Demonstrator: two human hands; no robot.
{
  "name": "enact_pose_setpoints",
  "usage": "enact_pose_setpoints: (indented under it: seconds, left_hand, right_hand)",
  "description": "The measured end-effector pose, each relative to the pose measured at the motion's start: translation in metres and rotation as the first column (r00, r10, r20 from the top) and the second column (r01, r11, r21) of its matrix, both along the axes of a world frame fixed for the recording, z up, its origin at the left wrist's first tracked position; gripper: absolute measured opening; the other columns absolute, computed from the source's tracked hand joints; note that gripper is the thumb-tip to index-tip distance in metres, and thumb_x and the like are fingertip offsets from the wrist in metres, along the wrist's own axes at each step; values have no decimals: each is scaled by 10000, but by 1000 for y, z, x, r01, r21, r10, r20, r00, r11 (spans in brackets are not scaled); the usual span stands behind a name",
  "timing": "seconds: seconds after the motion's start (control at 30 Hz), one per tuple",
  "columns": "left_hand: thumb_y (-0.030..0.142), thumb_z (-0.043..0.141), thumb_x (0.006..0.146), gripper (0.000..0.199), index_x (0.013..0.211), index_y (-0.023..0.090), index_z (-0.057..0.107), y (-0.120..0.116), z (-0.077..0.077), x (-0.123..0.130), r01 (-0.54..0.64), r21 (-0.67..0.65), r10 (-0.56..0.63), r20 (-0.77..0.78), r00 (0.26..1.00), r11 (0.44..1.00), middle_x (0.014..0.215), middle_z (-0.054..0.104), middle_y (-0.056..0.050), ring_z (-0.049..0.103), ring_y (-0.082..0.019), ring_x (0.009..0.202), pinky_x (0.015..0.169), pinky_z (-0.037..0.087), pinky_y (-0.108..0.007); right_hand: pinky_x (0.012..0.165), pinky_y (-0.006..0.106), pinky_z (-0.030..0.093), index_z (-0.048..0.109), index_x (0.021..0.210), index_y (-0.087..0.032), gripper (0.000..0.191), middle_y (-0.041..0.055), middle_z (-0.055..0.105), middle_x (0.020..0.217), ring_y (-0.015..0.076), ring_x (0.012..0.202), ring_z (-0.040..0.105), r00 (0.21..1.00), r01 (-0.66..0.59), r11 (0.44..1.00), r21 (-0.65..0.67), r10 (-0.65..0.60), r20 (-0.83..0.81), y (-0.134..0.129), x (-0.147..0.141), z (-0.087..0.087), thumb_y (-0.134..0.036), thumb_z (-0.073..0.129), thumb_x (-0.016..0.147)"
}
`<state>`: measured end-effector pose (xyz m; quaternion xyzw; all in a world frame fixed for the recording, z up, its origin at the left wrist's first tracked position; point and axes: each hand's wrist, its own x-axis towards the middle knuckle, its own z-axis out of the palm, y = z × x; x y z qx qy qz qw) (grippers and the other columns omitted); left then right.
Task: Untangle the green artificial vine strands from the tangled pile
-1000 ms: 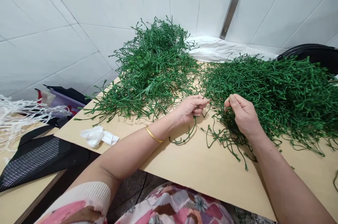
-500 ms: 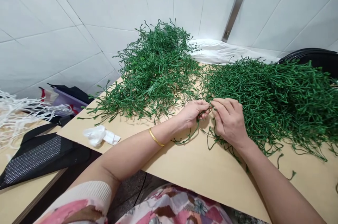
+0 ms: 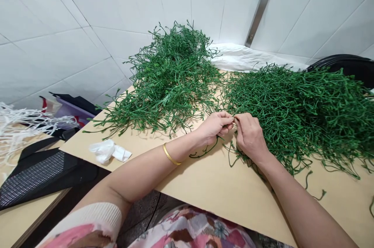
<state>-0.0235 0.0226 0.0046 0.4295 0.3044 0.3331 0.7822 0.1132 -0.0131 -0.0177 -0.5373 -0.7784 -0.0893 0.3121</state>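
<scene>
My left hand [image 3: 217, 126] and my right hand [image 3: 249, 135] meet fingertip to fingertip above the table's front part. Both are closed in a pinch on a thin green cord [image 3: 208, 150], whose loose end curls below my left hand onto the tabletop. My fingers hide the pinched spot itself. Just beyond my right hand spreads a big heap of green cords [image 3: 280, 104] with knotted, tufted ends. Behind my left hand rises another tangled pile of green cords [image 3: 175, 72].
On the pale wooden table [image 3: 210, 185] lies a crumpled white tissue [image 3: 109, 150] at the left. A white plastic sheet [image 3: 242, 56] runs along the tiled wall. White cords [image 3: 17, 131] and a black mesh piece [image 3: 35, 178] rest on a surface at far left.
My right hand has turned slightly, its fingers curling in more closely against my left fingertips. The green piles have stayed put; the view has shifted a little.
</scene>
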Motion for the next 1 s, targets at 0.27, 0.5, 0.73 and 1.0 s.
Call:
enact_pose_setpoints:
  seconds: [0.27, 0.5, 0.73, 1.0]
  left_hand:
    - [70, 526, 686, 130, 644, 140, 425, 2, -1, 1, 16, -89, -16, 5, 1000, 996, 512, 490, 20, 359, -17, 364, 378, 181, -153]
    - [89, 535, 686, 136, 617, 137, 428, 2, 3, 0, 32, -91, -35, -31, 999, 995, 464, 423, 52, 218, 12, 323, 361, 83, -154]
    - [65, 536, 657, 136, 614, 139, 429, 1, 1, 1, -1, -138, 2, 7, 1000, 990, 450, 382, 67, 215, 8, 323, 359, 90, -147]
    - [96, 547, 659, 100, 623, 123, 458, 2, -10, 3, 42, -172, -26, 91, 995, 984, 505, 472, 29, 277, 6, 335, 363, 138, -144]
  right_hand:
    - [574, 249, 342, 491, 885, -191, 185, 22, 557, 704, 138, 586, 488, 945, 3, 974, -227, -77, -318, -4, -7, 6, -263, 320, 889]
    - [598, 269, 291, 482, 772, -190, 175, 37, 554, 691, 156, 615, 457, 1000, 13, 995, -102, -11, 26, -1, 0, 14, -228, 350, 879]
    - [654, 282, 315, 474, 779, -186, 217, 53, 529, 759, 171, 705, 467, 1000, 6, 993, -114, -9, -22, -2, -2, 10, -292, 325, 895]
    - [561, 253, 310, 456, 779, -186, 248, 10, 500, 645, 135, 566, 447, 984, 11, 977, -214, -49, -174, -1, -6, 4, -274, 263, 908]
